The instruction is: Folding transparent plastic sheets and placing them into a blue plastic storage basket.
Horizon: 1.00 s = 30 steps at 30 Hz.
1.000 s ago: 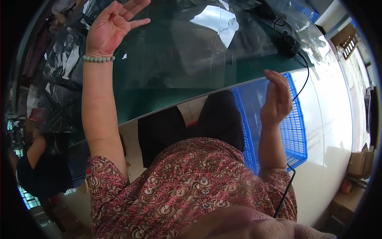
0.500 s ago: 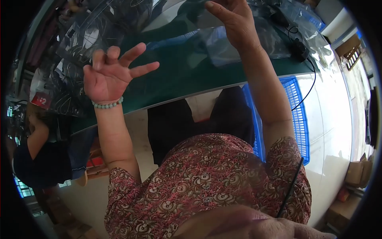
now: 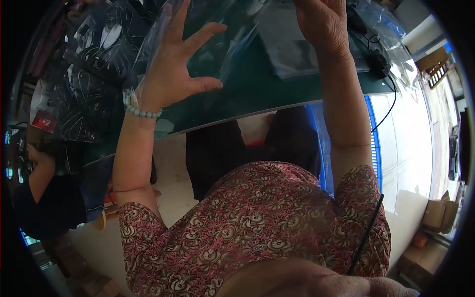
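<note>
My left hand (image 3: pixel 173 64), with a green bead bracelet (image 3: pixel 142 112) at the wrist, is raised over the green table (image 3: pixel 217 106). Its fingers are spread wide. A clear plastic bag (image 3: pixel 237 42) stretches around or against this hand; whether the fingers are inside it I cannot tell. At the top edge is my right hand (image 3: pixel 324 24), its fingertips cut off by the frame, so its grip is hidden. Beneath and left of it lie flat clear plastic bags (image 3: pixel 292 54) on the table.
Bagged black cables (image 3: pixel 81 104) heap up at the left. A black adapter (image 3: pixel 380 63) with its cord rests at the table's right. Below stands a blue basket (image 3: pixel 374 143). Another person's arm (image 3: pixel 43 171) shows at far left; cardboard boxes (image 3: pixel 440 215) sit at right.
My left hand has turned and reached farther up, and clear plastic now spreads around it. My right hand has shifted right and slightly up.
</note>
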### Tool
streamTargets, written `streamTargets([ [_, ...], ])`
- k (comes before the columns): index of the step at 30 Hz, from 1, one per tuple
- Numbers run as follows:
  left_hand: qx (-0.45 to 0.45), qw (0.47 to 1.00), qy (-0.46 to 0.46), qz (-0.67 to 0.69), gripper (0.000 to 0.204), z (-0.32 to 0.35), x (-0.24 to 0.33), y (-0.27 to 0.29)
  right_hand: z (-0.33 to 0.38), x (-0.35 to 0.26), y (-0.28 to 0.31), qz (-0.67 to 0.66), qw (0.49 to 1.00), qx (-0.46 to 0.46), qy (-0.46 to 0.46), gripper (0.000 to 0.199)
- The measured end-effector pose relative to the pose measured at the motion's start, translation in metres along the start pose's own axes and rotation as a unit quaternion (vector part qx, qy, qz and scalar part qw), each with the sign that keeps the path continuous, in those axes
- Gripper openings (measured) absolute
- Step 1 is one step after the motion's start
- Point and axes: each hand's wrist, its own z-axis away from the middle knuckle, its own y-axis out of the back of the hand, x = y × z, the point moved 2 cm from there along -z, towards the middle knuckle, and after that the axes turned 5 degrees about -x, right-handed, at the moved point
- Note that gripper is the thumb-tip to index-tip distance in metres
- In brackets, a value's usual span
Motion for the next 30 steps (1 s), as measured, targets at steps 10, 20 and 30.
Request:
streamTargets([
  [10,-0.172,0.972,-0.008,-0.16,0.025,0.027,-0.091,-0.059,0.077,0.02,-0.009,0.112,0.902,0.176,-0.378,0.023],
  [20,-0.257,0.96,0.112,0.017,0.068,0.021,-0.11,-0.061,0.092,0.006,-0.027,0.059,0.85,0.268,-0.45,0.045],
  [30,-0.303,0.935,0.139,-0.118,0.056,0.005,-0.054,-0.049,0.081,-0.004,-0.06,0.551,0.716,-0.172,0.391,0.047],
])
